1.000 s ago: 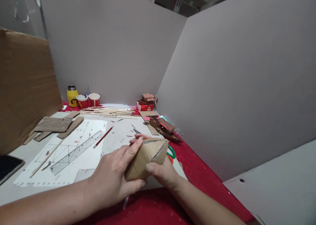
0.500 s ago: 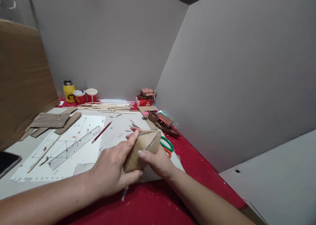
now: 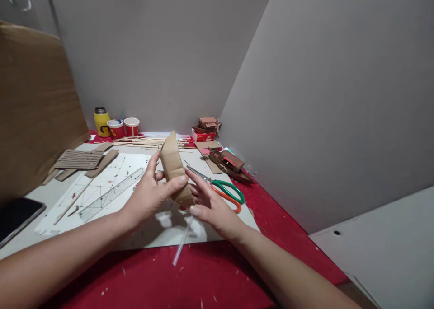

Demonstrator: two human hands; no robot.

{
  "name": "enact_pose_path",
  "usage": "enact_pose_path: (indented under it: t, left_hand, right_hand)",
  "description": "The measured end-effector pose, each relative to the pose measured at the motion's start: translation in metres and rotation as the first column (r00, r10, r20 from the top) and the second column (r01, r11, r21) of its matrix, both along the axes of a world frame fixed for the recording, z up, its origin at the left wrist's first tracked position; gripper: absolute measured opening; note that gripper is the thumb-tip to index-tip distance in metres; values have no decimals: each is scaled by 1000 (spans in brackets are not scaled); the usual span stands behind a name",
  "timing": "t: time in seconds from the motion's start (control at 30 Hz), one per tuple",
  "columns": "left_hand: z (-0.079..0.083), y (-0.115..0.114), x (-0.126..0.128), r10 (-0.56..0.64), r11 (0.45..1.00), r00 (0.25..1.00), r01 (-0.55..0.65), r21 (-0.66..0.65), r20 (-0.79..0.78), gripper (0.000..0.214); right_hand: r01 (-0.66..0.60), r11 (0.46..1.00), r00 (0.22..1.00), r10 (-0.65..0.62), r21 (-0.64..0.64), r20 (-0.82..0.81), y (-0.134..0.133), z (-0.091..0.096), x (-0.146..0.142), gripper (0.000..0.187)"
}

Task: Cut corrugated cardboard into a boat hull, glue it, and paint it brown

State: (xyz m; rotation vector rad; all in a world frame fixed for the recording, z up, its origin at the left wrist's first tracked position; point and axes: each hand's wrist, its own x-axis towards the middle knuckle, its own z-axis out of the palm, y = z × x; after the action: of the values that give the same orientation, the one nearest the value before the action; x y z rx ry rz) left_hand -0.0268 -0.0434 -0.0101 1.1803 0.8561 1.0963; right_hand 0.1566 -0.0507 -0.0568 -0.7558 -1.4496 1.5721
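Note:
Between my two hands a folded brown cardboard piece (image 3: 172,157), pointed at its top, is held up above the work board. My left hand (image 3: 149,191) grips its left side, thumb across the face and fingers behind. At the lower right, my right hand (image 3: 210,200) has its thumb and fingers on the cardboard's edge. Just behind the right hand lie scissors (image 3: 228,190) with green and orange handles. Below the cardboard a clear glue stick (image 3: 183,243) sticks out over the board's front edge.
A ruler (image 3: 111,195) lies on a drawing sheet (image 3: 117,164). Cardboard strips (image 3: 79,160) and a phone (image 3: 20,216) are at the left. Thin sticks (image 3: 145,142), paper cups (image 3: 131,127) and a yellow bottle (image 3: 101,123) stand behind. Two model boats (image 3: 232,166) sit at the right.
The cardboard piece has been turned upright and now points up. My left hand has shifted left and upward, and more of the scissors and glue stick shows. The view has shifted slightly.

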Motion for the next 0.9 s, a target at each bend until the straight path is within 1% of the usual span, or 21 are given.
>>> enact_pose_path:
  t: [0.07, 0.17, 0.33, 0.43, 0.53, 0.67, 0.8, 0.9]
  left_hand:
    - [-3, 2, 0, 9, 998, 1000, -9, -66, -7, 85]
    - [-6, 4, 0, -8, 992, 999, 3, -129, -37, 79]
    - [-3, 13, -7, -72, 980, 996, 60, -190, -58, 64]
    - [-1, 20, -12, -45, 979, 993, 22, -202, -109, 57]
    - [-2, 26, -15, 9, 974, 990, -41, -221, -144, 52]
    - [-4, 29, -17, 12, 964, 993, -41, -262, -114, 49]
    - [-3, 31, -20, 34, 960, 996, -55, -275, -82, 53]
    - [-1, 36, -23, 59, 958, 995, -78, -276, -77, 47]
  right_hand:
    - [18, 999, 999, -16, -47, 28, 0, -1, -1, 92]
    - [37, 993, 999, -37, -116, -2, 1, -1, -3, 73]
    - [35, 983, 993, -54, -178, -106, 4, 5, -4, 40]
    - [42, 974, 987, -75, -223, -145, 6, 7, -1, 24]
    - [43, 969, 985, -81, -243, -149, 7, 6, 0, 24]
    - [32, 966, 990, -66, -255, -126, 7, 4, 0, 26]
    - [54, 962, 991, -85, -268, -103, 9, 4, 3, 27]
    - [65, 966, 995, -83, -251, -63, 12, 2, 6, 27]
